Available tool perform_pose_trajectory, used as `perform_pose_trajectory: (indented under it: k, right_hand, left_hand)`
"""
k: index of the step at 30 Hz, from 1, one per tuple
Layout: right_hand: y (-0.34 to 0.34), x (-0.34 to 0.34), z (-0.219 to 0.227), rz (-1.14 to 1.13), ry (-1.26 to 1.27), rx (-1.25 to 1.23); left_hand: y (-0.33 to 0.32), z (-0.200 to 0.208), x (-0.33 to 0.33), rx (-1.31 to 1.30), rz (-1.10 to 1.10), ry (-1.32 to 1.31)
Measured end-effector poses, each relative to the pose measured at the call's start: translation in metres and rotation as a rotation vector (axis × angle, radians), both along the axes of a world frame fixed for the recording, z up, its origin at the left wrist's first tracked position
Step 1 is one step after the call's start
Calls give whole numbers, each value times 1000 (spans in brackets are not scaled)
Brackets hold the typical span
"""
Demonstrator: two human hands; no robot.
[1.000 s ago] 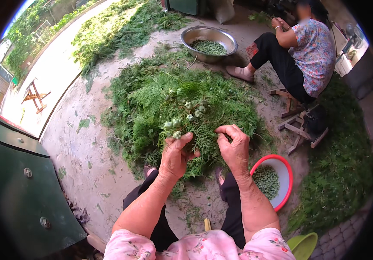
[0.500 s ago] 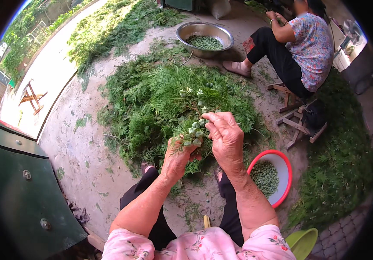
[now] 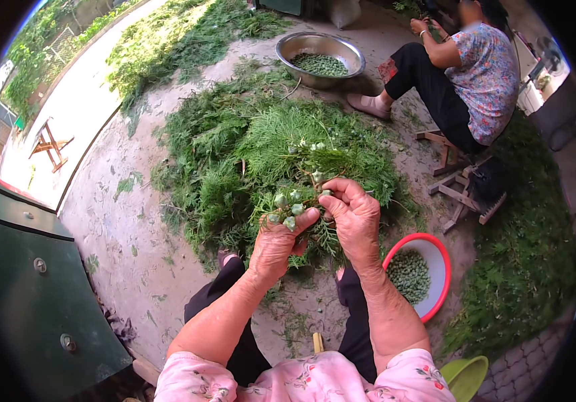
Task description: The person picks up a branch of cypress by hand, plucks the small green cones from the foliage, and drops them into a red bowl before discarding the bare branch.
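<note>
My left hand (image 3: 272, 250) is closed round the stem of a green conifer sprig (image 3: 296, 209), which carries several pale green, knobbly cones. My right hand (image 3: 356, 224) has thumb and forefinger pinched on a pale green cone (image 3: 326, 193) at the right side of this sprig. Both hands are above a heap of cut conifer branches (image 3: 197, 161) on the ground. Beside my right forearm stands a white basin with a red rim (image 3: 446, 271), partly filled with small green cones (image 3: 408, 276).
Beyond the heap, a wide metal bowl (image 3: 288, 45) holds more green cones. A person (image 3: 482, 80) sits at the far right, handling greenery, near a wooden folding stool (image 3: 459, 191). More branches (image 3: 519, 268) lie along the right. A dark green panel (image 3: 20, 288) stands left.
The sprig has turned in my left hand, and its cones now show more plainly. My right fingers have shifted slightly right and down, now pinching at the sprig's right side.
</note>
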State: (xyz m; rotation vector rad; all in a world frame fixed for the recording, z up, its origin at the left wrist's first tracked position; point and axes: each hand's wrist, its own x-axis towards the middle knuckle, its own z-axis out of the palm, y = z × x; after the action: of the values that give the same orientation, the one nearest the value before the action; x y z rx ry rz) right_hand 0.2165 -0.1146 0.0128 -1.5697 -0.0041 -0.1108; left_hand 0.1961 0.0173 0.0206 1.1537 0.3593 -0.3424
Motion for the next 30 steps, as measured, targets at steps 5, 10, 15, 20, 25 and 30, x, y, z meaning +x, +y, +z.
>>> perform_pose_trajectory:
  k: [5, 10, 15, 20, 25, 30]
  right_hand:
    - [-8, 4, 10, 63, 139, 495]
    - [-6, 6, 7, 174, 146, 494]
    - [-6, 5, 4, 141, 115, 502]
    - [-9, 5, 2, 44, 60, 216]
    - [1, 9, 7, -187, -352, -640]
    - [-4, 12, -1, -117, -272, -616]
  left_hand:
    - [2, -7, 3, 51, 23, -31]
    - [2, -8, 3, 83, 87, 7]
    - [4, -9, 3, 78, 84, -11]
    - [3, -5, 0, 230, -19, -95]
    - [2, -24, -6, 243, -98, -207]
    - [1, -26, -7, 300, -135, -309]
